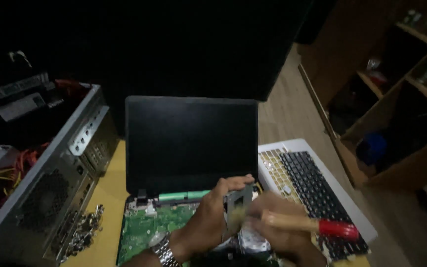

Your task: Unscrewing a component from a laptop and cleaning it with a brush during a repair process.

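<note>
An opened laptop (191,143) with a dark screen stands on a yellow table; its keyboard is off and the green circuit board (147,230) is bare. My left hand (208,220), with a metal watch on the wrist, holds a small grey square part (238,202) upright over the board. My right hand (277,232), blurred by motion, grips a brush with a wooden shaft and red handle end (337,229). The bristles meet the grey part.
A removed black keyboard (312,190) lies on a white panel at the right. An open grey desktop computer case (50,188) with orange cables stands at the left, with a pile of small metal screws (82,230) beside it. Wooden shelves (396,99) stand at the far right.
</note>
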